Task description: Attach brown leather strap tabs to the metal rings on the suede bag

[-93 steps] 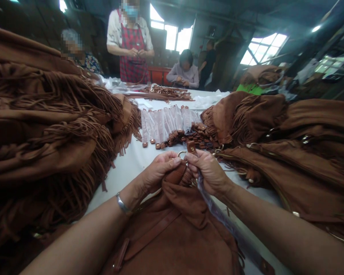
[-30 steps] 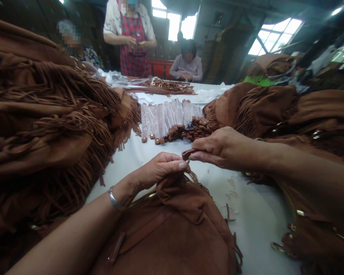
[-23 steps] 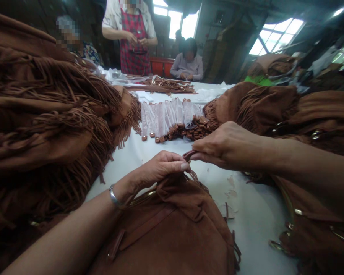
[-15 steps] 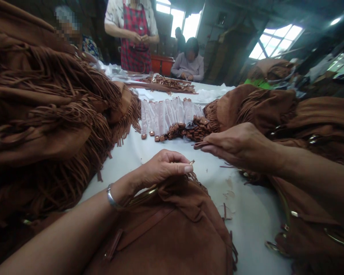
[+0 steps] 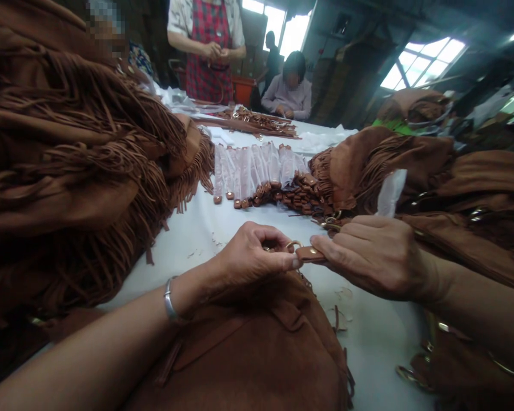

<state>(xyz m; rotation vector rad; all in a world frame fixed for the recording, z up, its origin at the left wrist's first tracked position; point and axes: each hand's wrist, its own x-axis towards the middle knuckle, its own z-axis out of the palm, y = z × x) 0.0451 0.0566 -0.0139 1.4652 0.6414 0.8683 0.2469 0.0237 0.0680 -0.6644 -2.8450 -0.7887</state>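
Note:
In front of me lies a brown suede bag point(image 5: 257, 354) with fringe along its far edge. My left hand point(image 5: 257, 251) is closed in a pinch above it, holding a gold metal ring point(image 5: 294, 244). My right hand point(image 5: 377, 257) grips a brown leather strap point(image 5: 312, 254), whose riveted end points left and meets the ring. Whether the strap end passes through the ring, I cannot tell. A whitish plastic sleeve point(image 5: 392, 193) sticks up behind the right hand and seems to belong to this strap.
Fringed brown bags point(image 5: 81, 171) pile high on the left, with more bags point(image 5: 394, 160) on the right. Plastic-wrapped straps point(image 5: 257, 165) lie in a row across the white table point(image 5: 188, 240). Beyond, one person in a checked apron point(image 5: 209, 57) stands and another person point(image 5: 289, 94) sits.
My right hand has come down and left, bringing the strap end against the ring. The plastic sleeve now shows above that hand. My left hand has shifted slightly right.

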